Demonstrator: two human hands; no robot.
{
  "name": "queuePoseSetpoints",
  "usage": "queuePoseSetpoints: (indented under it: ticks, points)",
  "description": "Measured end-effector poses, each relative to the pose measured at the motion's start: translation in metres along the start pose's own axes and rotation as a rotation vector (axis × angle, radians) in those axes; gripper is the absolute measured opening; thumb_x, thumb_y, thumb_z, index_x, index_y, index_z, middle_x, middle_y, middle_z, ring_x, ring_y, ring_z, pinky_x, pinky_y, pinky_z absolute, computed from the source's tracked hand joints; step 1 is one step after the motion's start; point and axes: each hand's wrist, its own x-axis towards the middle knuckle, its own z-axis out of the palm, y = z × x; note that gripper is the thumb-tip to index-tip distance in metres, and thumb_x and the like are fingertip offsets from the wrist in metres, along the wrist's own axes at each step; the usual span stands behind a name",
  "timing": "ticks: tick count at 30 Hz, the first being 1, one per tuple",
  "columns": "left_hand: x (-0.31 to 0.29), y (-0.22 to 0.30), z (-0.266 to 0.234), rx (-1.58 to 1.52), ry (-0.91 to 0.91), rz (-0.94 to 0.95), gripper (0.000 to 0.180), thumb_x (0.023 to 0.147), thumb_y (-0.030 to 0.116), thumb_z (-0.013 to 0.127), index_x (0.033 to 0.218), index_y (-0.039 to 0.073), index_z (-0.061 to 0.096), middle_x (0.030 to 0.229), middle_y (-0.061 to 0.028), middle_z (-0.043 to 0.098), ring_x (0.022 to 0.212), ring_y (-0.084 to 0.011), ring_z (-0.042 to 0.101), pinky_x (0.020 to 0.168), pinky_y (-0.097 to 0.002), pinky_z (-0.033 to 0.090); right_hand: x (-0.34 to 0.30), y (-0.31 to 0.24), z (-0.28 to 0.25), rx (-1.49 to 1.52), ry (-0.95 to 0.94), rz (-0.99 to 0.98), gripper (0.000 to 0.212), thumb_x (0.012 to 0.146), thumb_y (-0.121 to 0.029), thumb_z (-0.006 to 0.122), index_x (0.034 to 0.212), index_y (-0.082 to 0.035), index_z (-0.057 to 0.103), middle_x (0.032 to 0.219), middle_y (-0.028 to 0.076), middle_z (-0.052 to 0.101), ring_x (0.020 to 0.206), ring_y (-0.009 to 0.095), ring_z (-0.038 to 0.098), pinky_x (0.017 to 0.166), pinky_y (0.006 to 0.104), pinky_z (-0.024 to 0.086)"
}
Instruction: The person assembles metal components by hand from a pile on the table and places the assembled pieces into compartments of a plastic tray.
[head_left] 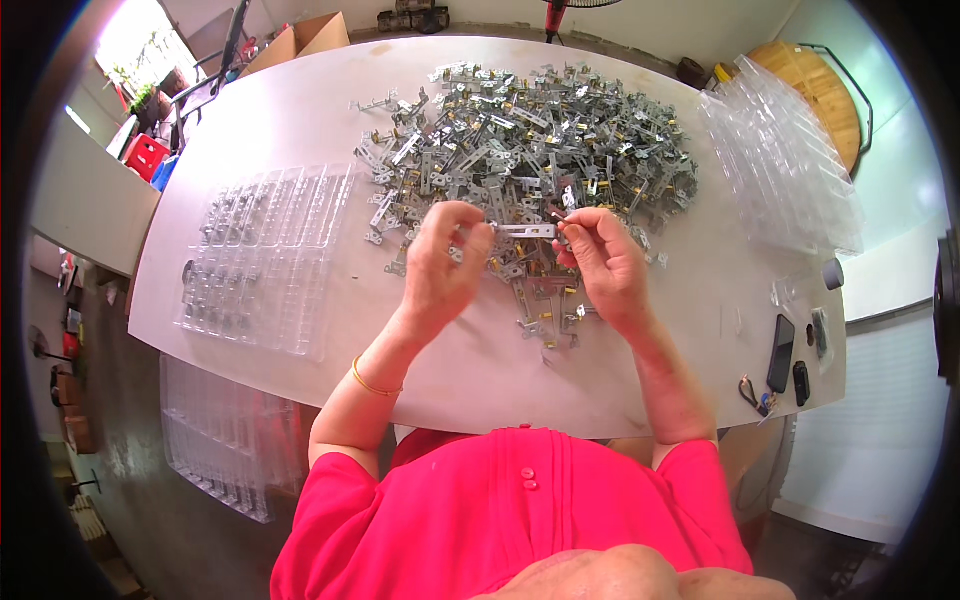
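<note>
In front of my chest, a flat silver metal bracket (pixel 527 231) with a slot in it spans the gap between my two hands. My left hand (pixel 445 260) is closed, with thumb and fingers at the bracket's left end. At the other end, my right hand (pixel 608 265) pinches with thumb and forefinger; a small brownish bit shows at its fingertips. Both hands are held over the near side of a big pile of metal brackets (pixel 540 140), many with yellow brass-coloured parts. My fingers partly hide the bracket's ends.
Left on the white table (pixel 420 385) lies a clear plastic tray (pixel 325 240) with metal parts in some pockets. Stacked clear trays (pixel 785 170) stand at the right. A phone (pixel 782 353), keys (pixel 763 404) and a dark roll (pixel 832 273) lie near the right edge. More trays (pixel 230 430) sit below the left edge.
</note>
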Motion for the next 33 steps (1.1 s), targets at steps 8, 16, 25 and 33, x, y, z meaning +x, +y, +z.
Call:
queuePoseSetpoints:
  ticks: [8, 16, 25, 33]
  points:
    - [-0.007, -0.004, 0.02, 0.215, -0.167, 0.249, 0.02, 0.097, 0.016, 0.063, 0.109, 0.001, 0.057, 0.088, -0.0103, 0.064, 0.073, -0.0239, 0.064, 0.062, -0.0378, 0.049, 0.006, -0.001, 0.021, -0.098, -0.045, -0.009, 0.008, 0.101, -0.01, 0.061, 0.107, -0.004, 0.063, 0.08, -0.003, 0.06, 0.069, 0.002, 0.054, 0.06, 0.0199, 0.046]
    - [-0.005, -0.013, 0.002, -0.923, -0.299, -0.65, 0.036, 0.107, 0.033, 0.048, 0.101, 0.0, 0.06, 0.069, -0.0038, 0.057, 0.051, -0.0141, 0.058, 0.048, -0.0257, 0.048, 0.014, -0.009, 0.029, -0.327, 0.051, -0.214, 0.004, 0.096, -0.007, 0.066, 0.099, -0.004, 0.066, 0.07, 0.001, 0.062, 0.058, 0.003, 0.054, 0.052, 0.0237, 0.044]
    - [-0.004, -0.016, -0.004, -0.935, -0.251, -0.672, 0.036, 0.108, 0.033, 0.047, 0.1, 0.0, 0.06, 0.063, -0.0034, 0.053, 0.044, -0.0161, 0.056, 0.04, -0.0251, 0.04, 0.022, -0.009, 0.041, -0.406, -0.071, -0.175, 0.006, 0.092, -0.006, 0.068, 0.098, -0.005, 0.065, 0.074, 0.01, 0.066, 0.058, 0.016, 0.062, 0.054, 0.0301, 0.049]
    - [-0.004, -0.017, -0.006, -0.746, -0.217, -0.573, 0.034, 0.108, 0.031, 0.048, 0.099, 0.0, 0.06, 0.06, -0.0024, 0.055, 0.044, -0.0111, 0.053, 0.041, -0.0233, 0.037, 0.021, -0.01, 0.042, -0.497, -0.097, -0.254, 0.011, 0.091, -0.007, 0.068, 0.101, -0.006, 0.063, 0.077, 0.013, 0.068, 0.063, 0.027, 0.068, 0.057, 0.0347, 0.051]
